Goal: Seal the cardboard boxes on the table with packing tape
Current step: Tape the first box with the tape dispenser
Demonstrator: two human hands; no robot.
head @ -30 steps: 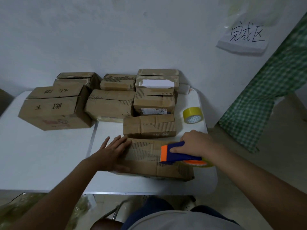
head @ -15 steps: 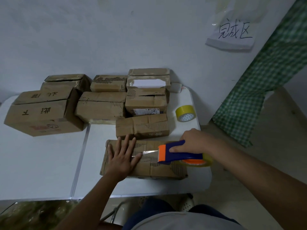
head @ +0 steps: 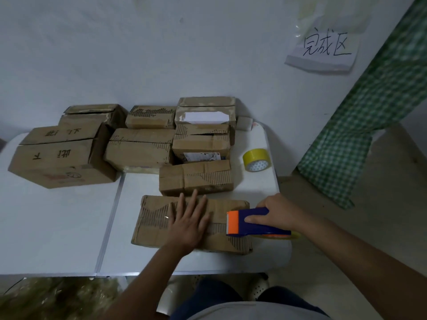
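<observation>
Cardboard crowds the white worktop (head: 57, 227), and the box being sealed (head: 157, 222) lies nearest the person, close to the front edge with its long side running left to right. The left hand (head: 188, 224) rests flat on its top, fingers (head: 194, 199) straight and spread, holding nothing; the likely reason is to pin the flaps shut and keep the light box from sliding under the pull of the tape. The right hand (head: 277, 214) is clenched round the handle of a blue tape dispenser (head: 251, 222), whose orange front end sits on the box top near the right edge, with the roll hanging out past the box's end. That placement suits a strip run along the central seam (a faint sheen between the two hands may be tape, though it is too dim to be sure). I judge the run to be near its end, so the next step would be to carry the tape over the right edge and cut it. Behind, a smaller box (head: 196, 176) sits just beyond the working one, and further boxes are stacked toward the wall (head: 138, 54), several with flaps visibly gaping. A spare yellow tape roll (head: 256, 160) stands near the right edge, within reach, and a handwritten paper sign (head: 323, 51) is stuck to the wall.
</observation>
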